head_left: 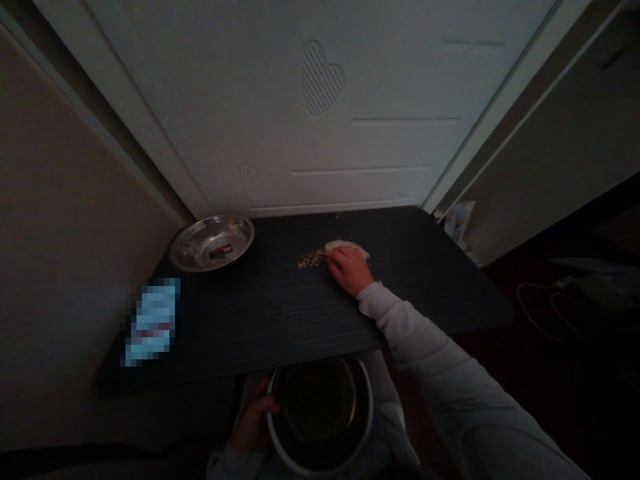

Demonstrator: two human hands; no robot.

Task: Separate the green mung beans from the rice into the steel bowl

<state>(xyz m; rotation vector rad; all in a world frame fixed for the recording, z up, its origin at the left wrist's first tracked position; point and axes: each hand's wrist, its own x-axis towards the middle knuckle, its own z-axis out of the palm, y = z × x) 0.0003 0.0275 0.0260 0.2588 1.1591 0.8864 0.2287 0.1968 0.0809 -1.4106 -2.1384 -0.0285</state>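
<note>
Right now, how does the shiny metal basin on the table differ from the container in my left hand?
The metal basin sits on the table; the container is held by your left hand, off the table. The basin is silvery inside, while the container looks dark inside, with a pale rim. Both look round.

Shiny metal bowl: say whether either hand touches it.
No, the metal bowl stands apart from the left hand at the container and the right hand at the grains.
</note>
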